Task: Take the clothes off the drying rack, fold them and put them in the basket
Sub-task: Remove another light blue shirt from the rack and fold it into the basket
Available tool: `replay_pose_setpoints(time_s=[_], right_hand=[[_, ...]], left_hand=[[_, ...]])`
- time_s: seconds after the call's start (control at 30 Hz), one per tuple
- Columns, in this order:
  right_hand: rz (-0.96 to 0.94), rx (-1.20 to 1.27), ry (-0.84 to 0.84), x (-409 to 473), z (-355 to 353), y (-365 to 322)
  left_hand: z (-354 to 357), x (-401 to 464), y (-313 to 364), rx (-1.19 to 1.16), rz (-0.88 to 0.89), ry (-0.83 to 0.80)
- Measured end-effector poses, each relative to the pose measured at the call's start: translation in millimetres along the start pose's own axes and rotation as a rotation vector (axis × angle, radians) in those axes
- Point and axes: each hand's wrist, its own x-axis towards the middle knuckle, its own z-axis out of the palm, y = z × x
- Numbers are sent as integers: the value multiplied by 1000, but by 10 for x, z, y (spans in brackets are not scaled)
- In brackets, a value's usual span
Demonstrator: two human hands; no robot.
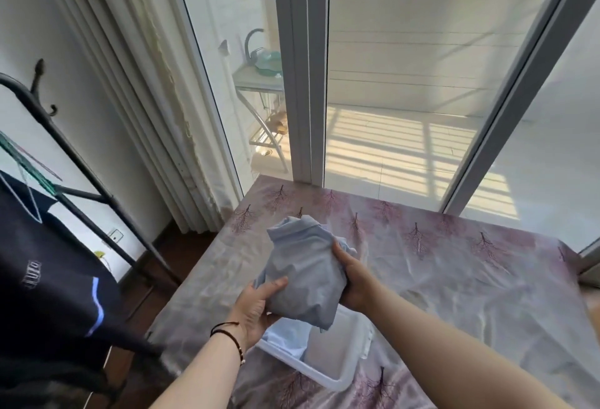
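Head view — hands (256, 304) round folded shirt (305, 275)

In the grip is a plain pale-blue shirt (303, 274); directly below it stands a white basket (345, 363) with more light-blue cloth (285, 339) inside. Beneath both spreads a pink-mauve bedsheet (454, 265) printed with dark bare trees, and left of the grip hangs a navy garment (48, 282) with a blue-and-white stripe on a black drying rack (84, 194).

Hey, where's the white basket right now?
In the head view the white basket sits low at centre on the bed, right under the folded blue shirt held by both hands.
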Motion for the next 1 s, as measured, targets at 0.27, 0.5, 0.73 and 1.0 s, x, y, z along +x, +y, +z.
replay_pose_setpoints(time_s=[0.27, 0.5, 0.73, 1.0], right_hand=[[53, 47, 87, 619, -983, 720], [117, 62, 208, 1156, -1704, 1185], [160, 52, 428, 1749, -2132, 1415], [87, -37, 770, 2056, -2132, 1485]], left_hand=[[-219, 764, -1059, -33, -72, 214], [-369, 1490, -1856, 21, -181, 283], [-615, 2404, -2525, 78, -276, 276], [-484, 2689, -2655, 356, -358, 203]])
